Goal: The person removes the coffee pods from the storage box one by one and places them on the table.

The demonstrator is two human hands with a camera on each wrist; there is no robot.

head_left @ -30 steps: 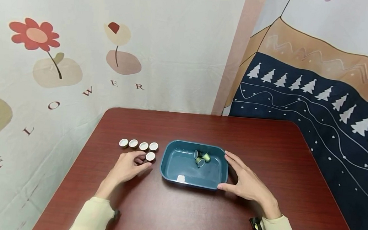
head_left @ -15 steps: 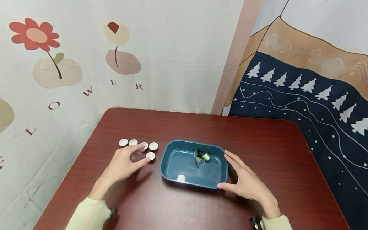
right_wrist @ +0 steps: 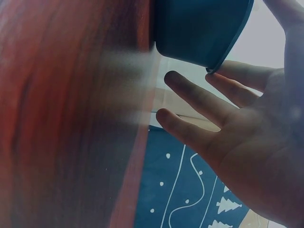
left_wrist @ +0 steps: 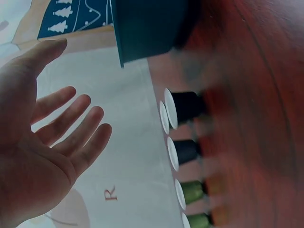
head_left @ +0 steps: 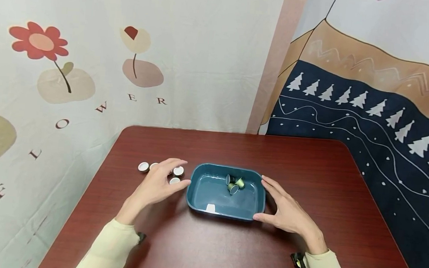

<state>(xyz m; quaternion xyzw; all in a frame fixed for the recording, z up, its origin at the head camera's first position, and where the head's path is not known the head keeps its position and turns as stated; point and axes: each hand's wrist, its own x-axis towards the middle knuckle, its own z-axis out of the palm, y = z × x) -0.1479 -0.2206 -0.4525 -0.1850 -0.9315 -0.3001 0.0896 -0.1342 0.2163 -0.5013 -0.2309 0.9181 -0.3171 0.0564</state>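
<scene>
My left hand (head_left: 156, 184) hovers over a cluster of coffee capsules, thumb and fingers spread and nothing held. Their white lids face up; a capsule (head_left: 143, 167) at the left end and another capsule (head_left: 178, 172) show past the hand, which covers others. The left wrist view shows a dark capsule (left_wrist: 187, 107) and a green capsule (left_wrist: 192, 192), apart from the fingers. A blue rectangular tray (head_left: 204, 193) stands right of the cluster. Fingertips and thumb of my right hand (head_left: 289, 212) touch its right end, fingers extended. Inside lie two green capsules (head_left: 233, 188) and a dark capsule (head_left: 229, 179).
The reddish-brown table (head_left: 199, 249) extends around the tray, its far edge meeting a pale printed curtain (head_left: 204, 67). A navy cloth with white trees (head_left: 320, 112) hangs at the right.
My left hand has come off the capsules, spread its fingers and shifted right toward the tray. The right hand, tray and capsules stay in place.
</scene>
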